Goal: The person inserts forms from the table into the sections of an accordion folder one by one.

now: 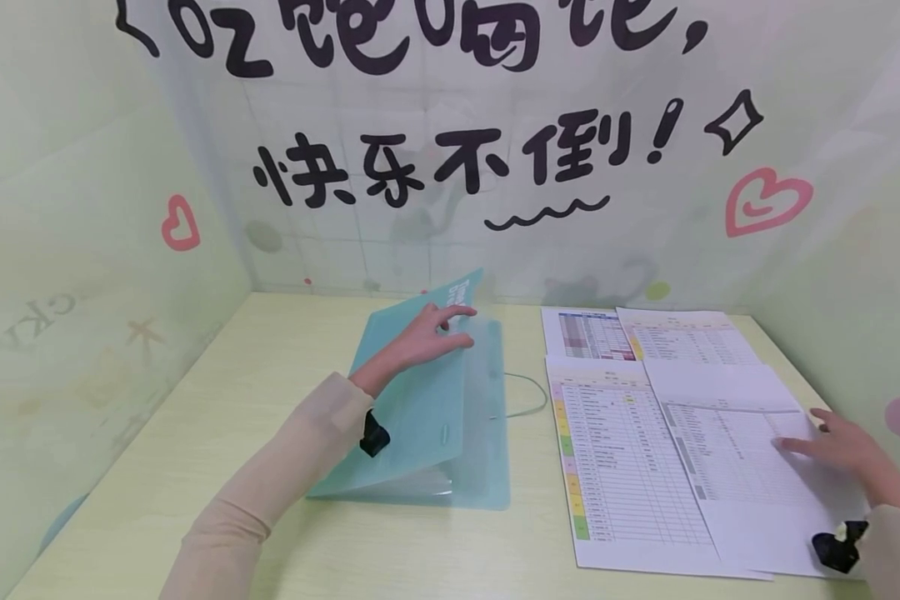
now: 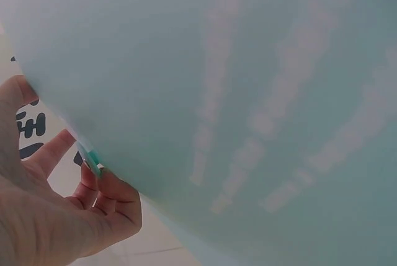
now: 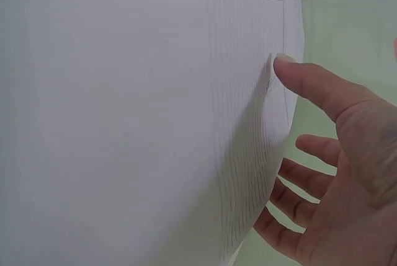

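A light teal plastic folder (image 1: 412, 408) lies left of the middle of the table, its front cover tilted up over clear inner sleeves. My left hand (image 1: 431, 333) holds the cover's upper right edge, fingers curled at that edge in the left wrist view. Over the right edge of a printed sheet (image 1: 750, 467) is my right hand (image 1: 843, 450). Its thumb reaches onto the paper (image 3: 155, 92), while the other fingers, loosely bent, lie along the edge with some tips hidden by it.
Beside that sheet lies a table chart with coloured row labels (image 1: 630, 475). Two more printed sheets, one at the back left (image 1: 592, 333) and another at the back right (image 1: 690, 333), lie behind them. A thin elastic cord (image 1: 543, 392) loops out from the folder. Printed fabric walls enclose the table.
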`<state>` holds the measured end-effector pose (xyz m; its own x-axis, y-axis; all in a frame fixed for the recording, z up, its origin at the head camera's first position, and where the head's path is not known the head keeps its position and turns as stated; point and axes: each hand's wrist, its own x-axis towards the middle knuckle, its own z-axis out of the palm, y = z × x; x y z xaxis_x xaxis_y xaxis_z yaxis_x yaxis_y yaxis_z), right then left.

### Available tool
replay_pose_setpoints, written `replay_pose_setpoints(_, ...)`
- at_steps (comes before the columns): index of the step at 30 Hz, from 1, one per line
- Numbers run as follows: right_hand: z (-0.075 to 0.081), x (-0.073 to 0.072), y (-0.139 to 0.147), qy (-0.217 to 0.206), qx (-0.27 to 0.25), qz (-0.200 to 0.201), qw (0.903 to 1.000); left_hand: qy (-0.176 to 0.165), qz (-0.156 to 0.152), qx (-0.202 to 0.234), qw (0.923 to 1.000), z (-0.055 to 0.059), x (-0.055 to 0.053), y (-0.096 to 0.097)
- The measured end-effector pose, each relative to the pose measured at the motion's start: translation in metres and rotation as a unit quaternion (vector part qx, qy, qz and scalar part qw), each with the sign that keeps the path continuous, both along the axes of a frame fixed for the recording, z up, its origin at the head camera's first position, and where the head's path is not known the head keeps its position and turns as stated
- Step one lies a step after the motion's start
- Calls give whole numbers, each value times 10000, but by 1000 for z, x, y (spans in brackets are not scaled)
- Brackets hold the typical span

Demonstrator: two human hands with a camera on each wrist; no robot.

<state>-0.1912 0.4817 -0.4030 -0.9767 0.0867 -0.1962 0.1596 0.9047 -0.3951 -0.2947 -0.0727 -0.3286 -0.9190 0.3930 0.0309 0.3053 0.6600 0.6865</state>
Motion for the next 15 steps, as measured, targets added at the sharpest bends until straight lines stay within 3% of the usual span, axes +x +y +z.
replay_pose_setpoints(15,-1,0,-5,302,214,-398,9985,57,-33,-24,10000,-1,-2,1)
